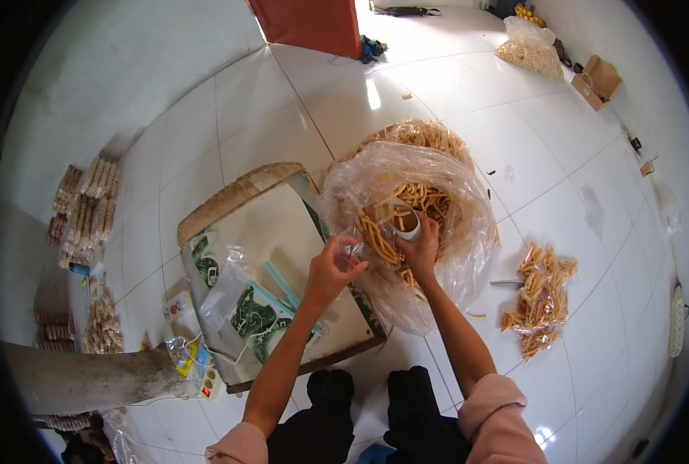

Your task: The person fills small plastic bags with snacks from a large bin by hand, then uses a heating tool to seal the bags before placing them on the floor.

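My right hand point(419, 246) grips a white cylindrical cup point(408, 225) with a few snack sticks inside, over the mouth of a large clear plastic bag point(379, 168). Brown stick-shaped snacks point(379, 240) fill that bag. Just left of the cup, my left hand point(334, 271) holds a small clear plastic bag point(350, 249) between thumb and fingers. On the low table point(298, 226) to the left lie a stack of clear plastic bags point(226, 287) and a light-blue, long-armed tool point(277, 296), perhaps a bag sealer.
Filled snack bags point(538, 301) lie on the tiled floor at right. Packed snacks point(92, 209) are stacked by the left wall. A power strip point(209, 384) sits beside the table's near-left corner. An open cardboard box point(598, 81) and a full sack point(531, 52) stand at upper right.
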`<action>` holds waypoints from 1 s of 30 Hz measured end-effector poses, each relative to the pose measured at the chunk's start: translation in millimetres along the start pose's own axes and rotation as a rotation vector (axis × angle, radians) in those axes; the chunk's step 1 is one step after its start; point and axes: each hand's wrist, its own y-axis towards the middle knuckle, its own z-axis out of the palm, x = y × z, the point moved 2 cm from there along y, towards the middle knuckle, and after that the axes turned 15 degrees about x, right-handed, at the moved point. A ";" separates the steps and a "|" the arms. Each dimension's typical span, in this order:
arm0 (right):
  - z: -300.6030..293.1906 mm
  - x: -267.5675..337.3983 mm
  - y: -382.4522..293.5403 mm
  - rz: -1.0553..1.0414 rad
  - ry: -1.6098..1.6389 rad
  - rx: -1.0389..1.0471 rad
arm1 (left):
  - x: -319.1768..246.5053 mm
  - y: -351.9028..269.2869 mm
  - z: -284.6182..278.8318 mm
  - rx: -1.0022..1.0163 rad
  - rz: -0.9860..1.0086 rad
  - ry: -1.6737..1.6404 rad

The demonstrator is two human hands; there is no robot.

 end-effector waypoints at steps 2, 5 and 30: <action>-9.6 10.4 -0.1 -0.004 -0.012 0.007 | -1.7 -2.7 -1.0 -0.010 0.017 -0.012; -35.4 17.8 0.7 -0.019 -0.024 -0.020 | -12.7 -1.9 -0.8 0.003 0.051 0.000; -210.6 295.2 19.5 -0.202 -0.712 0.764 | -141.5 -9.6 -7.7 -0.064 0.411 0.484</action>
